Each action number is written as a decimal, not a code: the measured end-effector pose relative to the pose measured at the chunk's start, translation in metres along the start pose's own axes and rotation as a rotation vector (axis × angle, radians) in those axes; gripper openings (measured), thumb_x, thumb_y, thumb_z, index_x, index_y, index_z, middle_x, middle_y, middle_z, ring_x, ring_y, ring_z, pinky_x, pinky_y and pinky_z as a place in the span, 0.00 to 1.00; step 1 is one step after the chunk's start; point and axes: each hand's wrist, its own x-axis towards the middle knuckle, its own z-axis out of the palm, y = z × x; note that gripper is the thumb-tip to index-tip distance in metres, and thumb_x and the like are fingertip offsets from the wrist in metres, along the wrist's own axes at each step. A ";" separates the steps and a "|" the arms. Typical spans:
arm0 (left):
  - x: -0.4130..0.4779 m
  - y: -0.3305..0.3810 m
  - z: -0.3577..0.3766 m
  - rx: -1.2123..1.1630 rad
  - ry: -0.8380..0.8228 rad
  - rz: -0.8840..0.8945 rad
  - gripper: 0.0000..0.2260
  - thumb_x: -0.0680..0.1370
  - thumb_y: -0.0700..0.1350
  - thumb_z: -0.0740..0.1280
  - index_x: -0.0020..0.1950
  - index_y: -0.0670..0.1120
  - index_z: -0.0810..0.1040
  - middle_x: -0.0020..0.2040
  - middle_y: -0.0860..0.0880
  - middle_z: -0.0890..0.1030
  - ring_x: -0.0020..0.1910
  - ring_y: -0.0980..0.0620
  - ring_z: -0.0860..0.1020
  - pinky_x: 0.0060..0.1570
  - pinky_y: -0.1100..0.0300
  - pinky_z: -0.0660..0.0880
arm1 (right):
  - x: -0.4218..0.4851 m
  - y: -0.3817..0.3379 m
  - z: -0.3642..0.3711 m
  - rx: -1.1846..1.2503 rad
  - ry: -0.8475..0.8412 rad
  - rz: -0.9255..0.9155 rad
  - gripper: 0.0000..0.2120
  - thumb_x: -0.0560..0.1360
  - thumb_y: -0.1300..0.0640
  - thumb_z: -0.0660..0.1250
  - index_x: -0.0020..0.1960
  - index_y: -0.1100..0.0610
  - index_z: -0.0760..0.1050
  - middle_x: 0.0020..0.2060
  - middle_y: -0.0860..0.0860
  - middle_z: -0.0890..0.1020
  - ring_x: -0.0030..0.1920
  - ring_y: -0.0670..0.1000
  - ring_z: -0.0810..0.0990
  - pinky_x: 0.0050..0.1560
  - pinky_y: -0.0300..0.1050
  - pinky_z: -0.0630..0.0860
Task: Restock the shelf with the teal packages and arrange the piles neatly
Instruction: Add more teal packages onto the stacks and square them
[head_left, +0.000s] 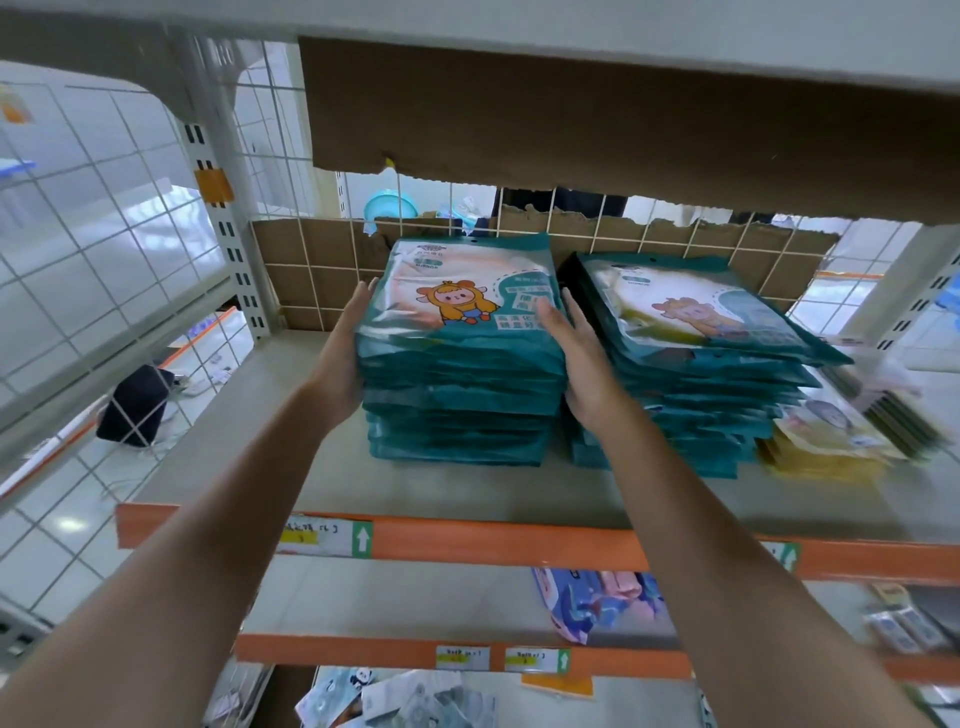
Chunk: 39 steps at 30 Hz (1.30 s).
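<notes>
Two piles of teal packages stand on the shelf (260, 415). The left pile (462, 395) is tall, and its top package shows an orange cartoon figure. My left hand (345, 358) presses flat against the pile's left side. My right hand (576, 358) presses against its right side, thumb over the top package's edge. Together the hands clasp the upper packages of this pile. The right pile (696, 374) sits just beside it, its packages fanned out and skewed toward the right.
A yellow pile of packages (826, 447) lies right of the teal piles. Cardboard (571, 114) and a wire grid back the shelf. The orange shelf rail (493, 543) carries price labels. Lower shelves hold mixed packages (597, 603). The shelf's left part is bare.
</notes>
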 end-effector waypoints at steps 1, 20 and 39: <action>-0.001 -0.003 -0.003 0.011 -0.001 0.016 0.28 0.78 0.63 0.45 0.68 0.49 0.69 0.59 0.44 0.80 0.56 0.44 0.80 0.46 0.55 0.80 | -0.004 0.003 -0.001 -0.006 0.002 -0.018 0.57 0.54 0.30 0.73 0.76 0.46 0.52 0.73 0.50 0.64 0.71 0.53 0.65 0.71 0.58 0.61; -0.031 -0.051 0.006 0.209 0.193 0.291 0.55 0.54 0.70 0.74 0.70 0.40 0.62 0.55 0.51 0.77 0.49 0.61 0.80 0.43 0.66 0.77 | -0.037 0.053 -0.009 -0.207 -0.024 -0.172 0.47 0.68 0.67 0.73 0.77 0.58 0.48 0.71 0.54 0.65 0.69 0.48 0.66 0.64 0.34 0.69; -0.093 -0.105 0.028 0.683 0.393 0.350 0.32 0.75 0.45 0.68 0.75 0.49 0.56 0.70 0.47 0.66 0.66 0.56 0.65 0.61 0.58 0.64 | -0.094 0.071 -0.047 -0.383 -0.055 0.042 0.39 0.72 0.61 0.71 0.76 0.58 0.52 0.73 0.50 0.61 0.72 0.47 0.62 0.68 0.40 0.62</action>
